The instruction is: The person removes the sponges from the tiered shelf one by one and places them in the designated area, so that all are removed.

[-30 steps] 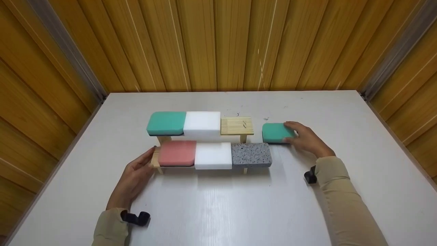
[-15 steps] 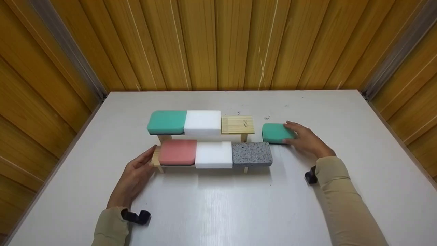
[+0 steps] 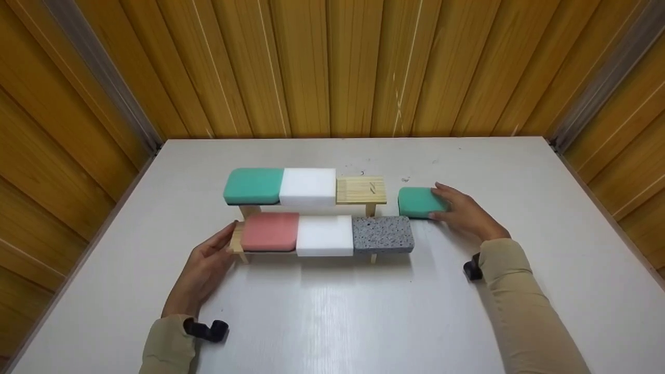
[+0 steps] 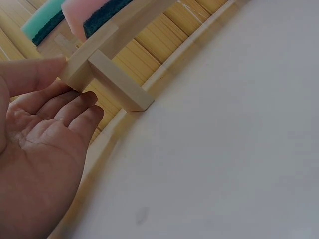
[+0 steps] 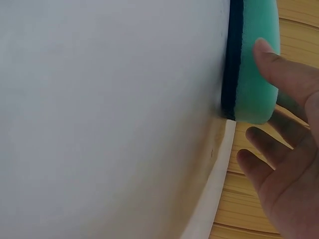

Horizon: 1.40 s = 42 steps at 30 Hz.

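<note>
My left hand [image 3: 202, 272] pinches the left end of the front wooden stand [image 3: 237, 241], thumb on the near side and fingers behind, as the left wrist view shows. On that stand lie a pink sponge [image 3: 270, 231], a white sponge block [image 3: 324, 236] and a speckled grey block [image 3: 383, 235]. Over at the right, my right hand [image 3: 466, 212] holds the end of a green sponge [image 3: 420, 202] between thumb and fingers. Its dark scouring layer [image 5: 233, 64] faces down at the table in the right wrist view, where the other fingers spread loosely.
Behind stands a second wooden stand [image 3: 362, 190], bare at its right end, bearing another green sponge [image 3: 253, 185] and a white block [image 3: 308, 185]. The white table [image 3: 332, 317] ends at a yellow wood-patterned wall [image 3: 348, 67]. Both wrists carry small black cameras [image 3: 212, 331].
</note>
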### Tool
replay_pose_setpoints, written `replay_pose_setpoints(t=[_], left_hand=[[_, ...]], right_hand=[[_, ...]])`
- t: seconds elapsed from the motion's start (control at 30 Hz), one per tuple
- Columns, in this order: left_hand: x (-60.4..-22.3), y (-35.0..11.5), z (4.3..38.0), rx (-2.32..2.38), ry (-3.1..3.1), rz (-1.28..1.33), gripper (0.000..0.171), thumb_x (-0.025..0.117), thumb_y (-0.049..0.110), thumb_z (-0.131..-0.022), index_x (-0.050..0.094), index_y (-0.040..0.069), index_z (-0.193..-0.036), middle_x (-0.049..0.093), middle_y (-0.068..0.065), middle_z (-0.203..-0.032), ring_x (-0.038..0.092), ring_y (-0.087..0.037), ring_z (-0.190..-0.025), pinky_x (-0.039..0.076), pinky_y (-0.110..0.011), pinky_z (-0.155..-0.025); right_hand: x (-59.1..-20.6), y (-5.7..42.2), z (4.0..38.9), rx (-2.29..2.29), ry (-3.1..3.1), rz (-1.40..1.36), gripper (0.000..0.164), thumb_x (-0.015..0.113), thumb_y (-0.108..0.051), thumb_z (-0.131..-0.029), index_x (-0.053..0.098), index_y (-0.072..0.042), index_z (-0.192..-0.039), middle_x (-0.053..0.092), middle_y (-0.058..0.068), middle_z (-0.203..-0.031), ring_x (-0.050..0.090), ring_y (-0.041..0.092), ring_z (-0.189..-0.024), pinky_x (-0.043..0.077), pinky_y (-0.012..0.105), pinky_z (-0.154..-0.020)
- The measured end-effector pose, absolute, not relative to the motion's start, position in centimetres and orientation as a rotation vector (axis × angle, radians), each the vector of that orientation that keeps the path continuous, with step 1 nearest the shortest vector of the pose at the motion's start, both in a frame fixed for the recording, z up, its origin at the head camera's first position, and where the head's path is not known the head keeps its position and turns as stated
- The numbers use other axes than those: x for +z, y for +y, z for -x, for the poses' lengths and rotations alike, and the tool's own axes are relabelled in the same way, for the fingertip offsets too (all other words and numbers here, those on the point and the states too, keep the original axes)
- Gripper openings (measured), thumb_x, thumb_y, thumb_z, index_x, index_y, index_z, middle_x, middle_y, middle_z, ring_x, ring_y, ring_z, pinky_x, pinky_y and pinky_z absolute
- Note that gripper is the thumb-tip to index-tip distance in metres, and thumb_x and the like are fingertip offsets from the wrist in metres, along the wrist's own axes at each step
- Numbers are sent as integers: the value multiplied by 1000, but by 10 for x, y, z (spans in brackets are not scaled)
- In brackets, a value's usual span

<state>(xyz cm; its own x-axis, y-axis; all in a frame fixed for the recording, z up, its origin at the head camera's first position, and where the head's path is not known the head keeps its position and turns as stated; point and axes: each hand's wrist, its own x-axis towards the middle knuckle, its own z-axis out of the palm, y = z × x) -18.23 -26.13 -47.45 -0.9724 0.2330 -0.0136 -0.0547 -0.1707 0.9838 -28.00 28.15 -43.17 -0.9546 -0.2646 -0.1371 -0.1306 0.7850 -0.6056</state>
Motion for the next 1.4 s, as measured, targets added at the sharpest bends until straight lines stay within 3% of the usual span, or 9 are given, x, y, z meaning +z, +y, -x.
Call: replay_pose_setpoints(t=[0.37, 0.67, 0.87, 1.2, 1.4], left_hand=[[-475, -261, 183, 2247, 1915, -234, 65, 54, 7, -96, 21, 3, -152, 14, -8, -162, 16, -25, -148, 37, -19, -110], [-474, -261, 182, 2269, 1876, -229, 65, 55, 8, -96, 23, 5, -152, 17, -6, -162, 24, -17, -147, 36, -21, -111], [-474, -262, 182, 2256, 1880, -248, 66, 56, 10, -97, 22, 6, -153, 15, -6, -162, 17, -21, -149, 36, -20, -111], [-474, -261, 182, 2278, 1861, -213, 65, 55, 7, -96, 22, 6, -153, 16, -5, -162, 19, -20, -148, 36, -20, -111], [-474, -260, 183, 2264, 1872, -146, 69, 60, 11, -94, 23, 9, -153, 18, -3, -162, 21, -22, -148, 37, -20, -110]], right_hand=[[-429, 282, 280, -923, 2781, 358, 74, 69, -24, -89, 31, -1, -149, 17, 17, -160, 10, 41, -147, 12, 58, -120], [-417, 281, 277, -946, 2801, 375, 73, 67, -28, -91, 32, -1, -148, 21, 17, -159, 12, 40, -147, 14, 58, -119], [-410, 281, 277, -920, 2827, 394, 73, 65, -32, -92, 30, -3, -149, 22, 18, -158, 14, 40, -146, 15, 59, -119], [-396, 275, 274, -947, 2834, 398, 79, 61, -45, -92, 27, -6, -151, 24, 17, -158, 17, 39, -146, 17, 58, -119], [-388, 269, 271, -946, 2870, 407, 76, 58, -44, -94, 27, -7, -152, 24, 16, -158, 17, 38, -147, 18, 58, -119]])
